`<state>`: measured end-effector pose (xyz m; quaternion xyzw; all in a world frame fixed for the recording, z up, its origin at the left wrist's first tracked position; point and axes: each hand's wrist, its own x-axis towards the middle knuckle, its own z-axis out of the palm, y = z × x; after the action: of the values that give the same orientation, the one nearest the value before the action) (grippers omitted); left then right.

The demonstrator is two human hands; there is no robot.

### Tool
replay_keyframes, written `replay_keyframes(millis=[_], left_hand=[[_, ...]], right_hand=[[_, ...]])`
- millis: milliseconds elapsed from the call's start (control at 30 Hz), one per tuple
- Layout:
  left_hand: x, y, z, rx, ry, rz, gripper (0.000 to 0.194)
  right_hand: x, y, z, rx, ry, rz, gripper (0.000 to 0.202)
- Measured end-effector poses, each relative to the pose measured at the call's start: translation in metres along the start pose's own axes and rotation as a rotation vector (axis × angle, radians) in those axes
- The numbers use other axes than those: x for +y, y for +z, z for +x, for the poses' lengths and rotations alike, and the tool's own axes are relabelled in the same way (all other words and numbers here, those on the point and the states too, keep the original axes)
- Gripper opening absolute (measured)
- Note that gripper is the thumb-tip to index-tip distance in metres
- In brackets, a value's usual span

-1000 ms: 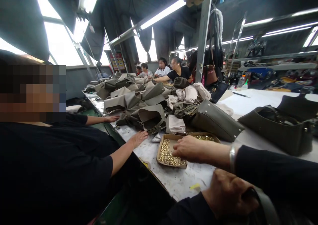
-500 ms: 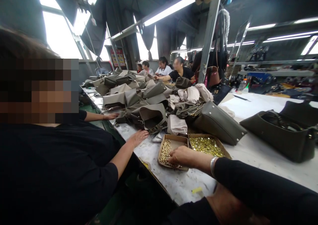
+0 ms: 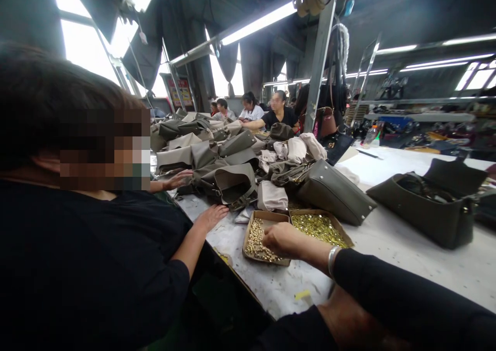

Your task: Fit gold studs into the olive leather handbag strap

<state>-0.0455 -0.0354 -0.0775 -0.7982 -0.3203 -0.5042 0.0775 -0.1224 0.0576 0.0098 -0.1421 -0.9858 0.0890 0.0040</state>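
Note:
My right hand [image 3: 284,239], with a silver bangle at the wrist, reaches left over a cardboard tray [image 3: 248,233] of small gold rivets [image 3: 256,237]. Its bent fingertips touch the rivets, and I cannot tell if any are pinched. A second tray [image 3: 344,235] with more gold rivets [image 3: 315,225] lies just behind that hand. My left hand [image 3: 343,317] sits low near the table edge. My right sleeve mostly covers it, so its fingers are hidden.
A co-worker in black sits close on my left, one hand [image 3: 211,217] flat on the table [image 3: 406,247] beside the trays. Olive handbags [image 3: 333,191] [image 3: 426,211] and piled bag parts [image 3: 217,159] lie behind. More people sit at the far end. A steel post [image 3: 320,61] stands mid-table.
My right hand drew back to the near part of the left tray, uncovering the second tray. My left hand slid under my right sleeve. The co-worker's head leaned further into view.

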Motion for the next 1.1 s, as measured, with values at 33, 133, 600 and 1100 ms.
replay_keyframes(millis=[33, 133, 600, 1100], left_hand=[[-0.001, 0.001, 0.0, 0.021, 0.051, -0.025, 0.023], [-0.005, 0.008, 0.001, 0.126, 0.238, -0.043, 0.035], [-0.005, -0.017, 0.035, 0.088, -0.151, -0.37, 0.024], [-0.004, -0.016, 0.035, -0.004, 0.074, -0.253, 0.032]], right_hand=[[0.0, -0.003, -0.002, 0.04, 0.03, 0.055, 0.016], [0.0, -0.018, -0.012, 0.172, 0.083, 0.259, 0.019], [0.013, -0.066, -0.199, 1.004, 0.536, 1.25, 0.024], [0.005, 0.0, -0.289, 0.927, 0.499, 1.261, 0.013]])
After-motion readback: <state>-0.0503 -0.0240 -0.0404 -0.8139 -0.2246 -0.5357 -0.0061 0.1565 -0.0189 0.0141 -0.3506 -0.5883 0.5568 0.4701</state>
